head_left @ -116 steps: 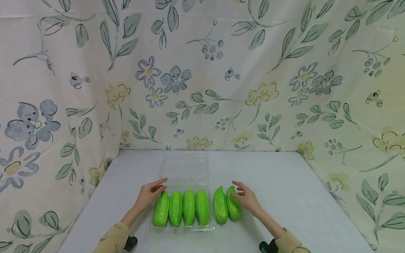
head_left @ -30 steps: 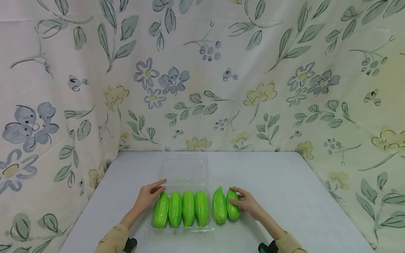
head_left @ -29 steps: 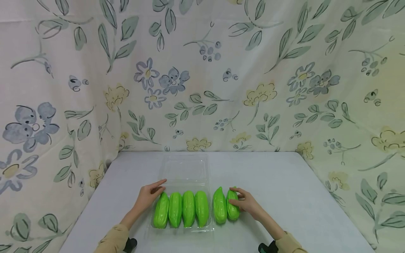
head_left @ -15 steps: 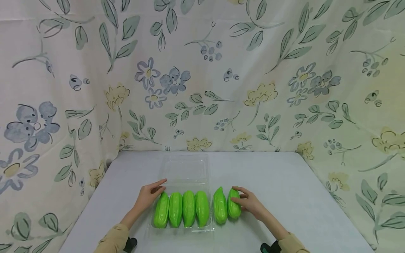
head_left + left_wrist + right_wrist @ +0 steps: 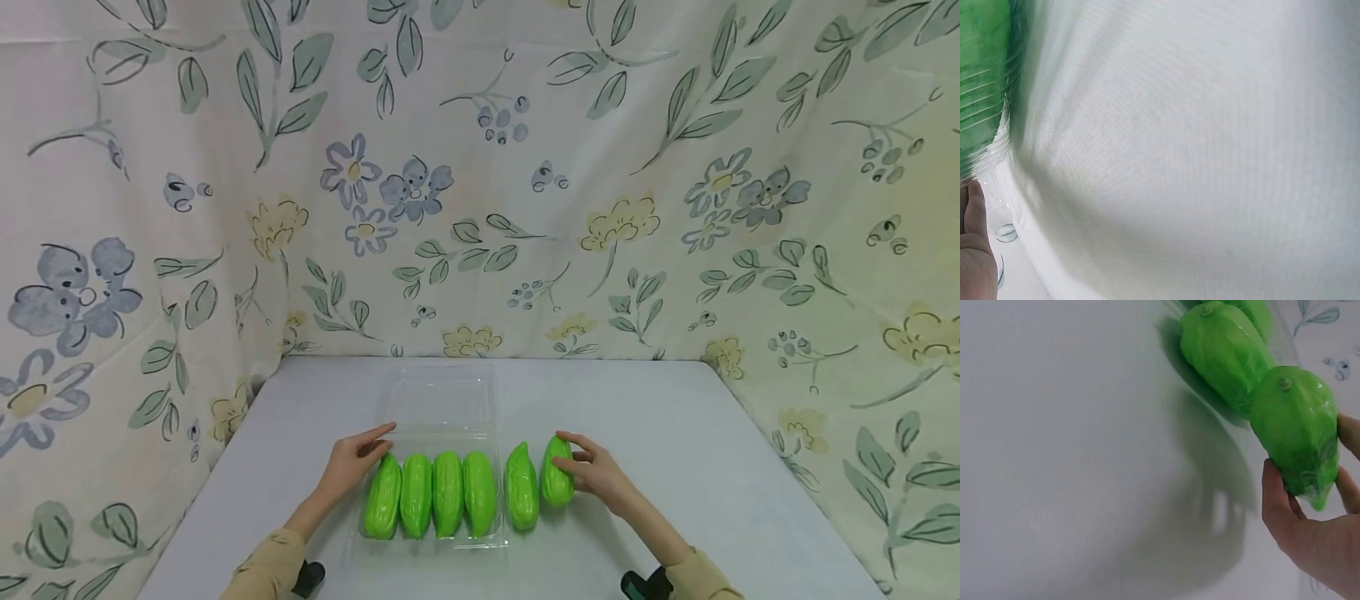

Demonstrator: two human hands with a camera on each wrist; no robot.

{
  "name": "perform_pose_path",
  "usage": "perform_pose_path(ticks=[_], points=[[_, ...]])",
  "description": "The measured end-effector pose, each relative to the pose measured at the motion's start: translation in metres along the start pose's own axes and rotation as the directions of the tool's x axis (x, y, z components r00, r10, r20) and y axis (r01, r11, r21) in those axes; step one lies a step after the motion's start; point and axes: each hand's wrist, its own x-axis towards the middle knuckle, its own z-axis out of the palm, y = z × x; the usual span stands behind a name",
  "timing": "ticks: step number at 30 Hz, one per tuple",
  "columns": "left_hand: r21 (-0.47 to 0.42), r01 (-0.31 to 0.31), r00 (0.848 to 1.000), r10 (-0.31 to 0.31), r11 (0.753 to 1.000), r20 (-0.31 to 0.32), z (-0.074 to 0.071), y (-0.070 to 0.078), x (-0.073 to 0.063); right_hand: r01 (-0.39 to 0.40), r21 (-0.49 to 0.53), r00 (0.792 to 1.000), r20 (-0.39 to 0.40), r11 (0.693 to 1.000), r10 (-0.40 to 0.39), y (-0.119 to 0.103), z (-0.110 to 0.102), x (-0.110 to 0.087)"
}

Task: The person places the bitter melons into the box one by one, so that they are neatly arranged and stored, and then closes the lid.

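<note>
A shiny green gourd, tapered to a pointed tip, is in my right hand. Thumb and fingers grip it from its sides, and in the right wrist view the held gourd hangs above its own shadow. Just left of it another green gourd lies on the table. Several more gourds stand side by side in a clear plastic box. At the box's back left corner my left hand pinches the edge, its fingertips beside the leftmost gourd's tip. The left wrist view shows little of that hand.
The box's clear lid lies folded back behind the gourds. A white table carries everything, with a floral curtain behind it and along both sides. Black wrist devices sit near both sleeves.
My right hand has closed its fingers round the outer gourd and raised it slightly, away from its neighbour, so the gap between the two is wider. My left hand has stayed at the box.
</note>
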Motion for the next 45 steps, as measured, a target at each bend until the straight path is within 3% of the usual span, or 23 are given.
perform_pose_path(ticks=[20,30,45], points=[[-0.016,-0.015,1.0,0.015,1.0,0.003,0.001,0.0,0.0,0.012,0.031,0.999,-0.033,0.999,-0.011,-0.006,0.01,-0.003],[-0.012,-0.01,1.0,0.01,1.0,0.005,0.001,-0.001,0.001,0.066,0.06,0.998,0.0,0.996,-0.066,-0.017,0.021,-0.006],[-0.003,0.006,1.0,-0.006,1.0,0.008,0.001,0.0,0.0,0.08,0.089,0.997,0.007,0.993,-0.08,-0.026,0.039,-0.004]])
